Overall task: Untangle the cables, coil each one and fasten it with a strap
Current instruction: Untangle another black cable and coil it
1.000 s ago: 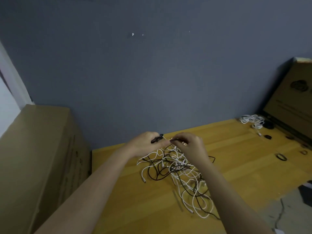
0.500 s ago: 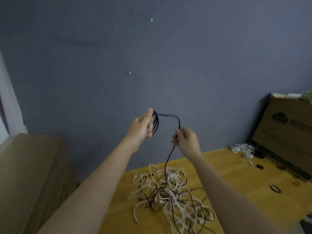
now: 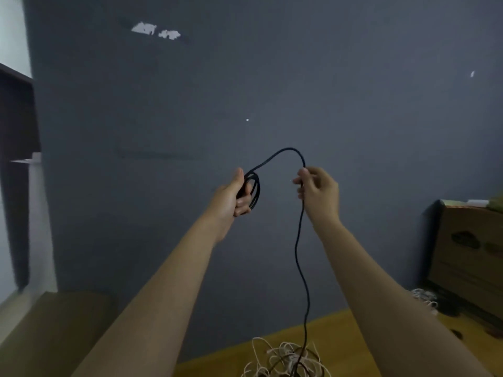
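Left hand [image 3: 231, 198] grips black cable [image 3: 299, 257] coils; right hand [image 3: 318, 189] pinches its slack, likely the next loop, its tail trailing into the tangle [image 3: 283, 359] at the table's [image 3: 351, 338] back edge.

Quick count of what's in shot: two hands, left hand [image 3: 231, 195] and right hand [image 3: 319, 190], both on one black cable [image 3: 299, 254]. One tangled pile of white cables [image 3: 283, 359] on one wooden table [image 3: 351, 341], can't tell how many strands are in it. One smaller white cable bundle [image 3: 424, 296] far right. Two cardboard boxes: left box [image 3: 51, 330], right box [image 3: 473, 254]. Two small dark loops [image 3: 457, 334] near the right box, too blurry to name.
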### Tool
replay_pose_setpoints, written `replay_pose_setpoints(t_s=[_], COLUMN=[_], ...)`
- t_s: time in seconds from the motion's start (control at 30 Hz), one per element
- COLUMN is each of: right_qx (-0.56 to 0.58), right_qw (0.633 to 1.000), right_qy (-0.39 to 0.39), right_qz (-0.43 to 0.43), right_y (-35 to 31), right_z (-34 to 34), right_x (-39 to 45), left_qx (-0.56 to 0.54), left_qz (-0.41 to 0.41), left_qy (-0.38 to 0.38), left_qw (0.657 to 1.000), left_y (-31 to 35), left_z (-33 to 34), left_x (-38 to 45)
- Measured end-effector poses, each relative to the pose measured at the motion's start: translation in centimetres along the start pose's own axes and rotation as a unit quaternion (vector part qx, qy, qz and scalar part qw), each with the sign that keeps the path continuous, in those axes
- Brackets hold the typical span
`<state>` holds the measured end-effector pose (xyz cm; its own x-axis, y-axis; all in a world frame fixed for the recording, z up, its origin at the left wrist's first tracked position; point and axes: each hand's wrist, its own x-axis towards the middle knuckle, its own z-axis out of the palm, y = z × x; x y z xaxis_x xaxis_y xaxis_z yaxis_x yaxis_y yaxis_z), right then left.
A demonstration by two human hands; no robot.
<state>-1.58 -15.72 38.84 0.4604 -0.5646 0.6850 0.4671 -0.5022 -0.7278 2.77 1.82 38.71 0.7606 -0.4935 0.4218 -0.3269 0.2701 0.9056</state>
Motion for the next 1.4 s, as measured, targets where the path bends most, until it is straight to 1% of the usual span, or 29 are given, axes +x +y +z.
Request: replay_pose_setpoints(t_s=[0.07, 0.13, 0.2, 0.27, 0.37, 0.43, 0.5, 0.6, 0.67, 0.7, 0.77, 0.8, 0.87, 0.93, 0.97, 1.0, 1.03, 1.1, 1.17, 1.23, 1.3, 1.33, 1.4], right_qx=[-0.026, -0.041, -0.048, -0.079, -0.089, -0.079, -0.066, -0.008, 0.009, 0.002, -0.059, -0.106, -0.180, -0.222, -0.235, -0.240, -0.236, -0.214, -0.197, -0.189, -0.184, -0.171, -0.123], right_qw=[1.000, 0.997, 0.988, 0.975, 0.957, 0.942, 0.922, 0.893, 0.881, 0.880, 0.887, 0.890, 0.895, 0.902, 0.905, 0.908, 0.912, 0.920, 0.937, 0.955, 0.965, 0.970, 0.972], right_qy=[-0.004, -0.060, -0.136, -0.199, -0.268, -0.307, -0.344, -0.376, -0.386, -0.389, -0.401, -0.407, -0.402, -0.370, -0.346, -0.319, -0.293, -0.255, -0.219, -0.188, -0.171, -0.171, -0.190], right_qz=[-0.002, 0.026, 0.053, 0.063, 0.071, 0.108, 0.164, 0.246, 0.275, 0.273, 0.220, 0.174, 0.074, -0.027, -0.078, -0.125, -0.164, -0.207, -0.187, -0.129, -0.073, -0.036, 0.062], right_y=[0.2, 1.8, 4.0, 6.2, 8.9, 10.4, 11.9, 13.1, 13.3, 13.3, 13.3, 13.3, 13.3, 13.0, 12.9, 12.8, 13.0, 13.2, 13.1, 12.7, 12.3, 12.3, 12.4], right_z=[0.3, 1.0, 1.6, 2.0, 2.7, 3.0, 2.7, 1.8, 1.6, 1.6, 1.4, 1.0, 0.2, -0.7, -1.2, -1.5, -1.9, -2.5, -2.7, -2.4, -1.5, -1.1, -0.3], right_x=[-0.4, -1.8, -4.0, -6.8, -11.5, -14.5, -17.7, -22.0, -24.2, -25.0, -25.8, -25.9, -25.8, -25.8, -25.7, -25.6, -25.4, -24.9, -24.2, -23.4, -22.7, -22.5, -22.2], left_qx=[-0.047, -0.102, -0.150, -0.180, -0.201, -0.160, -0.110, -0.080, 0.035, 0.103, 0.229, 0.293, 0.405, 0.499, 0.529, 0.545, 0.544, 0.516, 0.473, 0.410, 0.316, 0.262, 0.173], left_qz=[0.000, -0.006, -0.017, -0.028, -0.047, -0.049, -0.040, -0.049, -0.056, -0.059, -0.084, -0.107, -0.125, -0.121, -0.123, -0.127, -0.136, -0.154, -0.162, -0.169, -0.176, -0.185, -0.214], left_qy=[-0.019, -0.022, 0.003, 0.037, 0.089, 0.125, 0.153, 0.166, 0.150, 0.133, 0.080, 0.048, -0.019, -0.085, -0.109, -0.129, -0.145, -0.160, -0.157, -0.154, -0.161, -0.165, -0.169], left_qw=[0.999, 0.994, 0.989, 0.983, 0.974, 0.978, 0.981, 0.982, 0.986, 0.984, 0.966, 0.949, 0.905, 0.854, 0.832, 0.818, 0.815, 0.827, 0.852, 0.883, 0.918, 0.933, 0.946], left_y=[0.2, 0.0, -0.8, -1.9, -4.0, -5.7, -7.4, -9.7, -11.3, -12.0, -13.7, -14.4, -15.7, -17.1, -17.6, -18.0, -18.1, -18.1, -17.9, -17.8, -17.9, -18.0, -18.0], left_z=[-0.5, -0.8, -0.8, -0.6, -0.3, -0.6, -1.2, -2.2, -2.8, -3.0, -3.6, -4.0, -4.9, -5.6, -5.9, -6.2, -6.2, -6.2, -5.8, -5.2, -4.7, -4.5, -4.5], left_x=[-0.6, -1.5, -2.4, -3.4, -4.4, -4.8, -5.1, -5.5, -5.9, -6.3, -6.7, -7.0, -7.7, -8.4, -8.8, -9.1, -9.7, -11.2, -13.0, -14.7, -16.3, -17.0, -18.1])
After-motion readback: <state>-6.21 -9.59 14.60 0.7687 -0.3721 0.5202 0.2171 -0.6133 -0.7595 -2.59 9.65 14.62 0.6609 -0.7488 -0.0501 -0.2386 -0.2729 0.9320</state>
